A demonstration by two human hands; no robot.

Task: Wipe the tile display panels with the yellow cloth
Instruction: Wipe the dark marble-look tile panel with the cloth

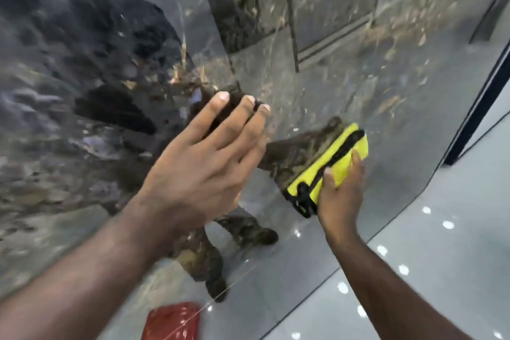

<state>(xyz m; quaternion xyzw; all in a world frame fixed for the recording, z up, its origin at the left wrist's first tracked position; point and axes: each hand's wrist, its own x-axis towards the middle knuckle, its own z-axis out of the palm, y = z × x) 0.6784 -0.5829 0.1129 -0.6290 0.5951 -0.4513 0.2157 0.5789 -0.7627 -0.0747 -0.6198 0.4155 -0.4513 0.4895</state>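
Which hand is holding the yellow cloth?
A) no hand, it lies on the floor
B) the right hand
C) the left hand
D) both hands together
B: the right hand grips the yellow cloth against the shiny tile panel, while the left hand rests flat on the panel with straight fingers and holds nothing.

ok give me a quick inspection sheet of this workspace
surface: glossy dark marble tile panel, upright, reflecting the person
job's things: yellow cloth, black-edged, pressed on the panel
clutter: red object low down, too blurred to identify
grippers: left hand flat on the panel, fingers straight; right hand holds the cloth
cables: nothing seen
surroundings: shiny grey floor, black frame at right
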